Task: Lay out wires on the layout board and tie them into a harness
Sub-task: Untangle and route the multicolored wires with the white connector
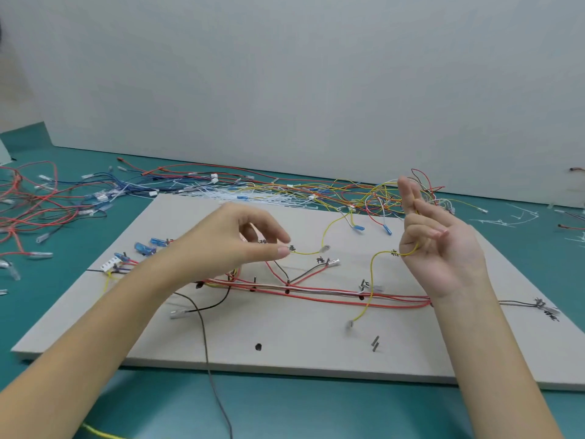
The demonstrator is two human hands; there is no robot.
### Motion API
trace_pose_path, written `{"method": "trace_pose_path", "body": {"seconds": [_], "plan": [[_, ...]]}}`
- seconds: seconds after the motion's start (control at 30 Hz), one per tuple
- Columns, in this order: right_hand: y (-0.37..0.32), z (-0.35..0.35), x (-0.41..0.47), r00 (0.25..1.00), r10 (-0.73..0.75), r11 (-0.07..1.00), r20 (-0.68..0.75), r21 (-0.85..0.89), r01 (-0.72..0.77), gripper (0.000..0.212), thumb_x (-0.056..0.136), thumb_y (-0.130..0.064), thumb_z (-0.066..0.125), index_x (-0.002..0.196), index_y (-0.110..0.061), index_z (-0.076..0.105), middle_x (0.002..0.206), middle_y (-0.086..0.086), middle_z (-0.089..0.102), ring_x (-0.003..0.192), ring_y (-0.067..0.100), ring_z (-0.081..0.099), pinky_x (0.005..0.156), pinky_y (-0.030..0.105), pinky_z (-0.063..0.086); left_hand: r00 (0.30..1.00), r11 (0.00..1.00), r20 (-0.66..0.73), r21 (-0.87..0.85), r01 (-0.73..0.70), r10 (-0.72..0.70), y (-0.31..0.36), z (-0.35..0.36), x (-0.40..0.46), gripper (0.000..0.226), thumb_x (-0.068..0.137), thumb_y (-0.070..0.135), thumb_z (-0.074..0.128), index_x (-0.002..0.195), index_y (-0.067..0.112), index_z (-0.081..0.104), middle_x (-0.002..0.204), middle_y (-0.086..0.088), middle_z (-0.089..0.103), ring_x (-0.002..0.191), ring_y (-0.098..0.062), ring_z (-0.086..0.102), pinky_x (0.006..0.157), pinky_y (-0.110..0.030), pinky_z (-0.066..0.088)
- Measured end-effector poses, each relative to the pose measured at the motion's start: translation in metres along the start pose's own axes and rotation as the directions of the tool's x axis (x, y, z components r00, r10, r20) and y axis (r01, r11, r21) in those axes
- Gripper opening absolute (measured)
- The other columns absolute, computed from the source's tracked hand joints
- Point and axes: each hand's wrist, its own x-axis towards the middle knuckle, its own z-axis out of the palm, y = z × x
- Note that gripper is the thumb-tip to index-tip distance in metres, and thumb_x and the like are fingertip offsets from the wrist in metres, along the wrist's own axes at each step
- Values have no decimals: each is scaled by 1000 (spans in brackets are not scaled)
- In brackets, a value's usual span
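The layout board (316,337) lies on the teal table (316,407), with a run of red wires (332,296) laid along its pegs. The left hand (240,245), at 9 o'clock of the board's middle, pinches a yellow wire (308,252) whose ring terminal (326,248) rests on the board. The right hand (440,245), at 3 o'clock, palm up, curls its fingers round a second yellow wire (370,280) that drops to a terminal on the board. At 12 o'clock, beyond the board, loose wires (316,190) lie in a tangle.

Left hand (253,239) pinching yellow wire (308,252), right hand (440,245) seemingly holding another, layout board (285,337) beneath
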Motion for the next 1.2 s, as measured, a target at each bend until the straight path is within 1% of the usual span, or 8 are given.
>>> {"method": "trace_pose_path", "body": {"seconds": [0.13,0.37,0.63,0.77,0.9,1.03,1.07,1.2], "plan": [[-1,0,1,1000,-1,1000,-14,2,1,32,83,-2,45,113,-10,53,97,6,71,33,5,34,36,10,35,996,972,65,233,40,-57,-12,9,1,22,76,48,75,97,47,69,99,21,64,84,4,59,67,-16,40],[-5,1,-3,1000,-8,1000,-25,19,8,21,79,0,45,96,-7,56,88,6,70,30,5,36,34,11,36,999,929,33,367,-53,44,-13,26,1,7,88,31,68,86,29,75,80,14,64,76,-1,53,63,-13,38],[-13,-3,1,962,-148,974,-230,-200,102,24,82,4,40,96,-11,53,76,6,67,31,4,32,34,10,31,997,979,56,195,-61,52,-10,37,0,8,86,32,71,83,25,75,71,8,67,64,-7,57,56,-18,40],[-10,-5,3,899,-290,922,-328,-346,172,25,94,2,33,94,-10,55,85,8,66,37,5,49,39,13,41,996,995,79,90,-53,46,-7,41,-1,13,87,26,71,76,20,75,68,2,67,61,-11,56,57,-22,42],[-6,-6,8,782,-546,654,-302,-737,172,23,92,-4,40,110,-9,54,89,10,65,59,18,66,50,24,53,995,996,97,85,-38,30,-6,47,-3,11,85,27,73,75,22,74,68,6,65,60,-6,53,57,-21,41],[8,-13,13,715,-700,-72,7,-996,-61,41,87,-21,58,126,-17,48,124,6,50,114,24,48,94,35,40,992,998,126,60,-20,12,-5,48,-4,13,86,26,72,74,22,73,61,12,61,57,0,49,54,-13,37],[12,-12,11,738,-669,-163,96,-987,-19,40,86,-21,60,124,-18,51,124,2,51,118,22,46,99,36,38,992,999,124,47,-18,12,-5,47,-4,13,86,25,72,74,22,73,60,13,60,56,0,49,54,-12,36],[31,0,2,920,-281,7,272,-958,286,7,90,-17,66,95,-18,71,95,-5,72,95,6,64,86,25,47,995,1000,94,-3,-27,28,-5,46,-3,12,86,22,73,74,20,74,64,10,64,58,-1,53,55,-12,39]]}}
